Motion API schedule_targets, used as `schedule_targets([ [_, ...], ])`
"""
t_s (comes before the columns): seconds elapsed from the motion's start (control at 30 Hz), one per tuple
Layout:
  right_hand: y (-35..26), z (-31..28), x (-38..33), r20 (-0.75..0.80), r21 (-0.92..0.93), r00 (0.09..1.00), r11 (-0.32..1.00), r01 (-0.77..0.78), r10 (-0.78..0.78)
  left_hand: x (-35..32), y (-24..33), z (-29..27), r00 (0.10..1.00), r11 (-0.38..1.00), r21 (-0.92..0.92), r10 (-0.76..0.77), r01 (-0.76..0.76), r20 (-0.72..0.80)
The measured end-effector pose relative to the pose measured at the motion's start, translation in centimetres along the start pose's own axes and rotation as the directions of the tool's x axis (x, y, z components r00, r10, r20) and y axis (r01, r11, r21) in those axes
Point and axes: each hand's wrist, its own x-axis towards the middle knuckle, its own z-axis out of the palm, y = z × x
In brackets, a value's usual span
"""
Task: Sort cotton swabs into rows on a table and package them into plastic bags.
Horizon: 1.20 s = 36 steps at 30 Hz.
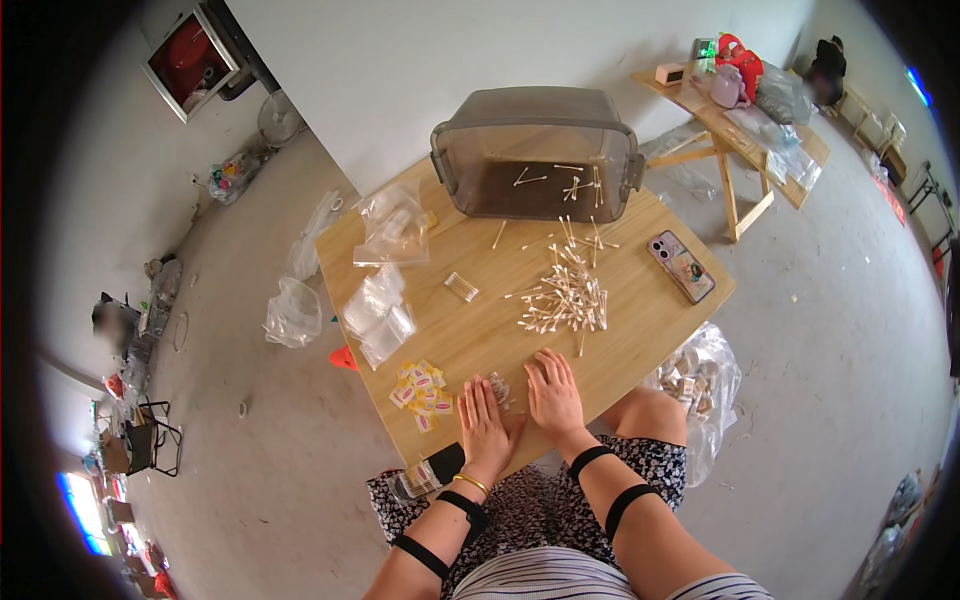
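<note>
Hands are laid flat, palms down, near the front edge of the light wooden surface (640, 330). Fingers of the left hand (486, 428) are spread slightly; those of the right hand (553, 396) are held close together. Nothing is pinched by either. A small clear packet of cotton swabs (498, 388) is seen between the two hands, touching both. A heap of small yellow-and-white sachets (422, 392) lies just beside the left hand. A loose pile of wooden-stick cotton swabs (566, 296) is spread at the middle. A smoky translucent plastic bin (535, 150) stands at the far edge, a phone in a patterned case (681, 265) near the right corner, clear plastic bags (380, 315) along the left edge.
</note>
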Motion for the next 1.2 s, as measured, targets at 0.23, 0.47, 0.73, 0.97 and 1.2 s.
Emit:
schedule_targets([
  [0.23,0.1,0.2,0.0,-0.003,-0.004,1.0,1.0,0.003,-0.003,-0.4,0.0,-1.0,0.999,1.0,0.017,0.013,-0.014,0.052],
  [0.47,0.3,0.2,0.0,0.022,-0.029,1.0,1.0,0.012,-0.011,2.4,-1.5,-2.3,0.998,0.992,0.122,0.023,-0.029,0.053],
  [0.73,0.2,0.1,-0.1,0.027,-0.033,1.0,0.999,-0.005,0.006,4.4,-3.4,-1.8,0.995,0.996,0.037,0.078,-0.08,0.069],
  [0.97,0.2,0.0,-0.1,0.025,-0.053,1.0,0.999,0.008,-0.007,5.1,-2.4,-2.3,0.996,0.992,0.082,0.091,-0.092,0.024],
  [1.2,0.4,0.0,-0.1,0.046,-0.071,0.999,0.997,0.022,-0.019,4.8,-2.0,-0.9,0.999,0.986,0.16,0.049,-0.049,0.006],
])
